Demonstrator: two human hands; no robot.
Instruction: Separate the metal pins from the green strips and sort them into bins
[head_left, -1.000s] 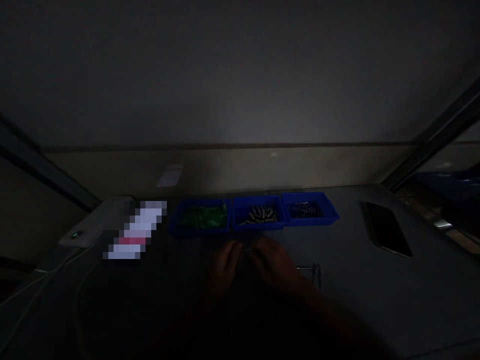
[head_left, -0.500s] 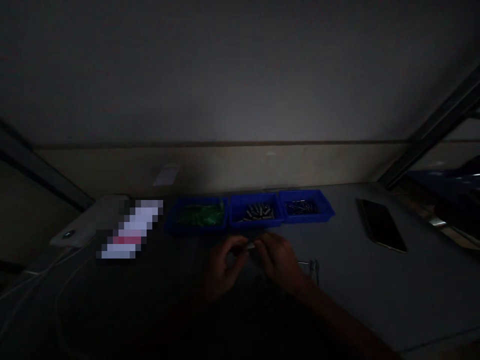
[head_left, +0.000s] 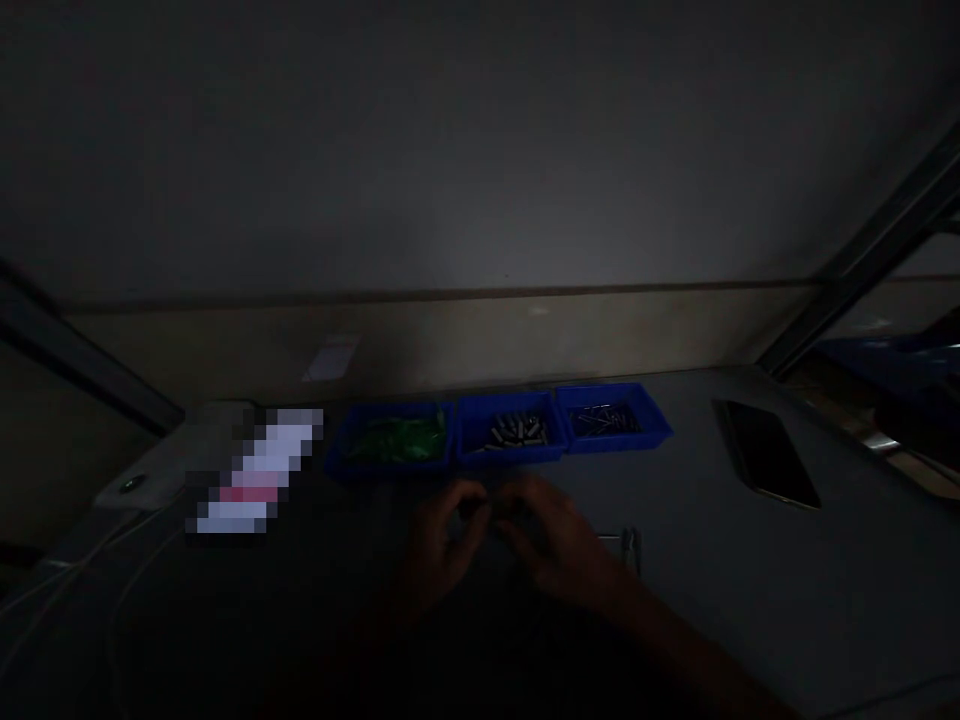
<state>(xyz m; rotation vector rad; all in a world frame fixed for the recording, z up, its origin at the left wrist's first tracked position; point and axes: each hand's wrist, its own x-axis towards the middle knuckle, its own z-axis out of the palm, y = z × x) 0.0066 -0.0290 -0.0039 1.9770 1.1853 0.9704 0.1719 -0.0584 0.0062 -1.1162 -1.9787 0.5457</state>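
In the dim light my left hand (head_left: pixel 444 545) and my right hand (head_left: pixel 551 535) meet over the table, fingertips bent and pressed close together. Whatever lies between them is too dark and small to make out. Just beyond stands a blue bin (head_left: pixel 469 457) with short metal cylinders (head_left: pixel 517 430). To its left, another blue bin (head_left: pixel 337 468) holds green pieces (head_left: pixel 401 440). On its right, a third blue bin (head_left: pixel 652 440) contains thin metal pins (head_left: pixel 604 420). Beside my right wrist lie some metal tools (head_left: pixel 631 552), partly covered by the arm.
A dark phone (head_left: pixel 769 452) lies at the right. At the left are a blurred-out bright screen (head_left: pixel 259 470), a pale box (head_left: pixel 161 465) and white cables (head_left: pixel 71 570). Behind the bins rises a wall (head_left: pixel 480 340), with metal posts (head_left: pixel 847 280) at the sides.
The small pale piece seen between my fingertips is now hidden. My right hand has turned slightly, its fingers closing over toward the left hand. The view has shifted a little.
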